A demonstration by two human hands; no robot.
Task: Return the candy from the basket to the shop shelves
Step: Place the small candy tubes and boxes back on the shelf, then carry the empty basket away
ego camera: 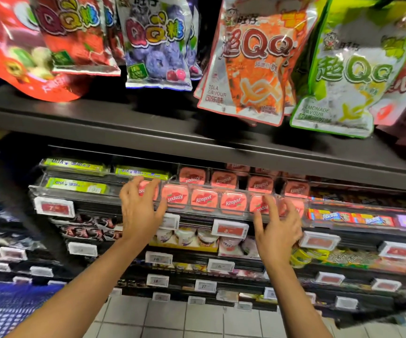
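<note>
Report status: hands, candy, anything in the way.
Left hand and right hand open at the Kissport tins. Clear tray front between fingers and tins.

You show 2 bare forearms rising from the bottom edge of the frame, with no sleeve or cuff on either as far down as the view reaches. Your left hand (140, 211) wears no glove, ring or band. Your right hand (278, 228) looks just as bare, wrist uncovered, though motion blur around its fingers may hide a small detail. Your fingernails look short and unpainted.
</note>
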